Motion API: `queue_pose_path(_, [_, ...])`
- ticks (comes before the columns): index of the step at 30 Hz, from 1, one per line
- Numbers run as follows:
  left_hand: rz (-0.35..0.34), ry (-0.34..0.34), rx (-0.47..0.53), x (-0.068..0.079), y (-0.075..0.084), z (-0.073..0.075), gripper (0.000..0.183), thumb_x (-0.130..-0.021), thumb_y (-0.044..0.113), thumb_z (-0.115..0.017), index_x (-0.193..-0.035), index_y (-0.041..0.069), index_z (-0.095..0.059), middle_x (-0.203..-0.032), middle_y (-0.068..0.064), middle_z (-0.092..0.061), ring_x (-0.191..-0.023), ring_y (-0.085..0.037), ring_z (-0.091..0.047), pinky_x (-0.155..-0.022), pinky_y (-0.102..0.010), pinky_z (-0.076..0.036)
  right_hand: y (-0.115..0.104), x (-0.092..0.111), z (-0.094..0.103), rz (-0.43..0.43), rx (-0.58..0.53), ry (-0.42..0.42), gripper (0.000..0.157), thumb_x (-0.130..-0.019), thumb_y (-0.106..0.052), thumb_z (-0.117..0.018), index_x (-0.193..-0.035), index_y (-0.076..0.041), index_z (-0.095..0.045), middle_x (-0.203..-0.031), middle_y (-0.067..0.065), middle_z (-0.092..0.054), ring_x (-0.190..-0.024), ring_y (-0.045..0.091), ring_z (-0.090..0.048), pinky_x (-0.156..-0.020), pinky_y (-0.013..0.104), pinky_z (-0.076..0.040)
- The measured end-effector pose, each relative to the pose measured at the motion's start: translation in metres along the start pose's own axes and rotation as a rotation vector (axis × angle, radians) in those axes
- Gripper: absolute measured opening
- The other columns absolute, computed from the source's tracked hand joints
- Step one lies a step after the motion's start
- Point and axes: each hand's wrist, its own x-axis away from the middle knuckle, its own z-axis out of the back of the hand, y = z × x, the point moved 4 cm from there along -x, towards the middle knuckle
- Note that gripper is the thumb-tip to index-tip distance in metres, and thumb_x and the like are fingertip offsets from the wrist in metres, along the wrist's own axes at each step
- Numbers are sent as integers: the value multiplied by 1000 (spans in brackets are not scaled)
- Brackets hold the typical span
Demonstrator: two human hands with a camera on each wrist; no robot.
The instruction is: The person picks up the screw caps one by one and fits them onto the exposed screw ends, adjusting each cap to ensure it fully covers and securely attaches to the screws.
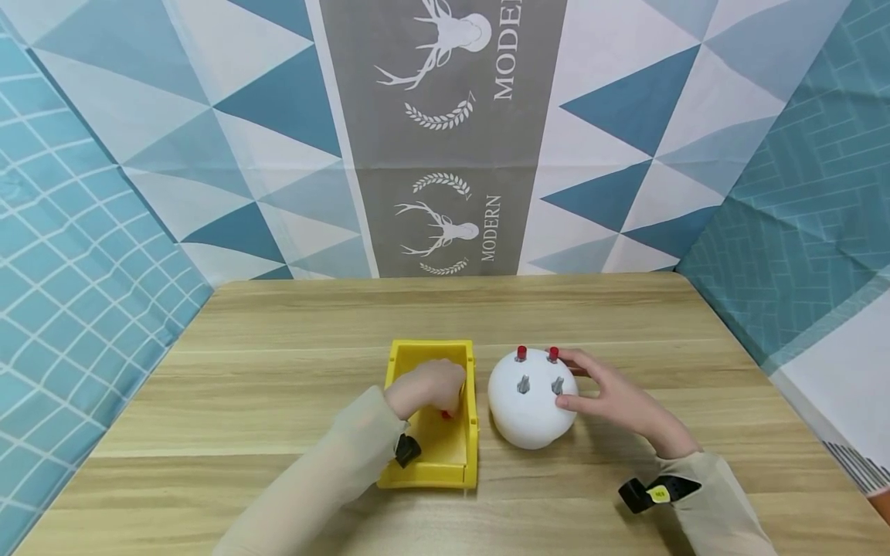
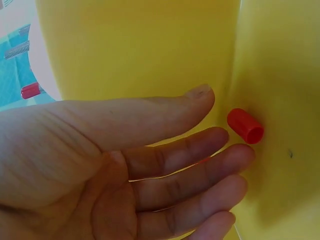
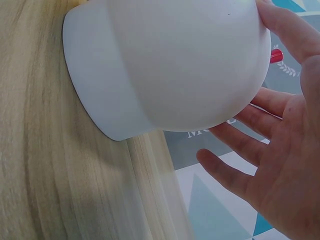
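My left hand reaches down into a yellow bin. In the left wrist view its thumb and fingers are loosely bent, with their tips just short of a small hollow red cap lying on the bin's yellow surface. A bit of red also shows between two fingers there. To the right stands a white dome with metal threaded studs on its top. Two rear studs wear red caps; two front studs are bare. My right hand rests spread fingers and thumb against the dome's right side.
Both things stand on a wood-grain table, the bin just left of the dome. A patterned cloth hangs behind the table's far edge. Black straps with cameras sit at the wrists.
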Motion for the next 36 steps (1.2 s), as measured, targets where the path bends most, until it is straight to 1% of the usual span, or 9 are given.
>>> queue_pose_path(9, [26, -29, -17, -5, -2, -5, 15, -69, 5, -69, -63, 10, -56, -58, 0, -47, -48, -11, -40, -44, -21, -33, 1, -1, 0, 6, 20, 4, 58, -81, -33, -67, -131, -20, -42, -130, 8, -46, -116, 36, -46, -85, 57, -42])
queue_pose_path(18, [27, -47, -42, -8, -2, -7, 17, -71, 3, -67, -65, 10, -53, -59, -1, -45, -50, -13, -39, -45, -22, -31, 1, 0, 1, 5, 27, 9, 59, -81, -32, -67, -132, -19, -41, -130, 9, -46, -115, 36, -46, -84, 57, -43])
queue_pose_path(25, [31, -44, -66, -8, -2, -8, 17, -71, 0, -64, -65, 9, -51, -59, -2, -45, -49, -14, -37, -43, -22, -28, 1, -1, 0, 6, 32, 9, 58, -81, -33, -67, -131, -20, -42, -130, 9, -47, -115, 36, -47, -84, 57, -43])
queue_pose_path(31, [27, -60, -75, -8, -1, -9, 16, -72, -1, -62, -67, 8, -51, -59, -3, -44, -49, -14, -35, -42, -22, -27, 1, -1, 0, 5, 34, 8, 58, -81, -34, -67, -131, -20, -42, -130, 9, -47, -115, 36, -47, -84, 56, -43])
queue_pose_path(36, [18, -51, -82, -7, -1, -8, 16, -72, -2, -62, -68, 8, -51, -59, -3, -42, -49, -14, -34, -42, -22, -26, 1, -1, 0, 8, 39, 12, 58, -80, -34, -67, -131, -20, -42, -130, 9, -47, -115, 35, -47, -84, 56, -43])
